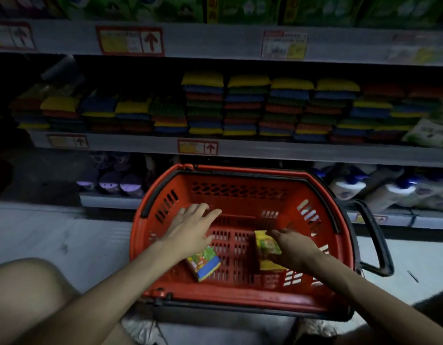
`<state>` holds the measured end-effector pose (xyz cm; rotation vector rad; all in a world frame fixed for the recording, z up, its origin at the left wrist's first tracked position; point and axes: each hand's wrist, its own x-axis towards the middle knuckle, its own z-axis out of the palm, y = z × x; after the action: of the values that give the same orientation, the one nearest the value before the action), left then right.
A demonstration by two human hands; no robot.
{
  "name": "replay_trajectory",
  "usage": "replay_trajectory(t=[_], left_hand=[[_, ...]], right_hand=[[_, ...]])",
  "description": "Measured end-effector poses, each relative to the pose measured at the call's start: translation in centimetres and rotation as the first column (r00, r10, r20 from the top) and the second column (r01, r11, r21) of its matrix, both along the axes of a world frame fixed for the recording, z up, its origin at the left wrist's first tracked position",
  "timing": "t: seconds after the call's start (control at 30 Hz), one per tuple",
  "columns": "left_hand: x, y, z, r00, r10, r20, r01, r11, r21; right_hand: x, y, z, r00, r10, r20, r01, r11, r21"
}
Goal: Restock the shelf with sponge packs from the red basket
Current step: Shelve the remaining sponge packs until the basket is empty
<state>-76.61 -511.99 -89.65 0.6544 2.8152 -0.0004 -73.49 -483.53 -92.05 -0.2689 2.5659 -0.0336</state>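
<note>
Reaching into the red basket [240, 297], the left hand [190, 227] hovers with fingers spread flat just above a blue-edged sponge pack [205, 263] lying on the basket floor, while the right hand [293, 247] curls round a yellow sponge pack [266, 247] beside it; the shelf [290, 153] behind holds colourful stacked sponges [247, 105]
</note>
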Motion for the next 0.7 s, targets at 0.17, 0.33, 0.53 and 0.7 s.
replay_trajectory(t=[0.17,0.33,0.53,0.7], left_hand=[[-0.8,1.4,-4.1,0.972,-0.09,0.216,0.152,0.946,-0.287],[-1.4,2.2,-7.7,0.919,-0.177,0.351,0.327,0.839,-0.434],[-2.2,2.0,-9.9,0.862,-0.215,0.458,0.451,0.737,-0.503],[-2.1,1.3,-11.4,0.842,-0.282,0.459,0.511,0.689,-0.514]], right_hand=[[-1.0,0.5,-2.9,0.985,-0.023,0.173,0.008,0.996,0.089],[-2.6,-0.2,-4.9,0.969,-0.056,0.241,0.047,0.998,0.041],[-3.3,0.0,-7.5,0.961,-0.188,0.203,0.183,0.982,0.044],[-3.2,-0.1,-9.5,0.92,-0.336,0.203,0.342,0.94,0.007]])
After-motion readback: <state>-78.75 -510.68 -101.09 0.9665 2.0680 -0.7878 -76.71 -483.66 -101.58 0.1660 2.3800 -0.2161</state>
